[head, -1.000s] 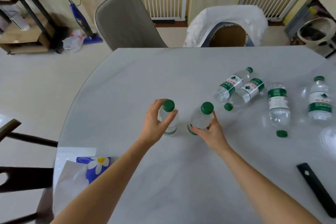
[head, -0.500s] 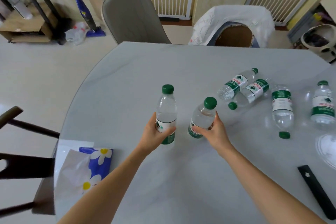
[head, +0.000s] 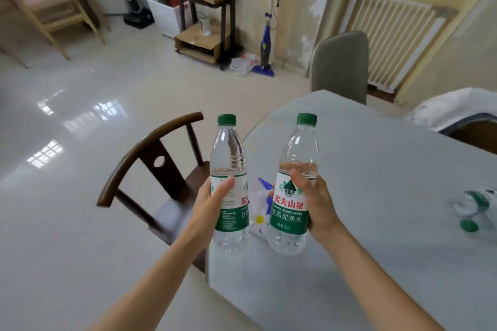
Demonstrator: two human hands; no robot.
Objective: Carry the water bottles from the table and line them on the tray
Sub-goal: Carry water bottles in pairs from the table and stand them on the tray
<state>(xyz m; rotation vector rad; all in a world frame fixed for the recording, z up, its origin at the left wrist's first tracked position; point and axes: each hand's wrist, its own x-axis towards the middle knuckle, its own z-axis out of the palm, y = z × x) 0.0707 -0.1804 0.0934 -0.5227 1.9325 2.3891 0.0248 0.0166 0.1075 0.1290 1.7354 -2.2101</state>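
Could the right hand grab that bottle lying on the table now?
Probably not yet: the right hand already grips a bottle, so it has no free fingers for the lying bottle.

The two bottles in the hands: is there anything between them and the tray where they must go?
That cannot be judged, because no tray is in view. The left hand holds the left bottle and the right hand holds the right bottle, both upright above the table edge. A wooden chair stands just left of them.
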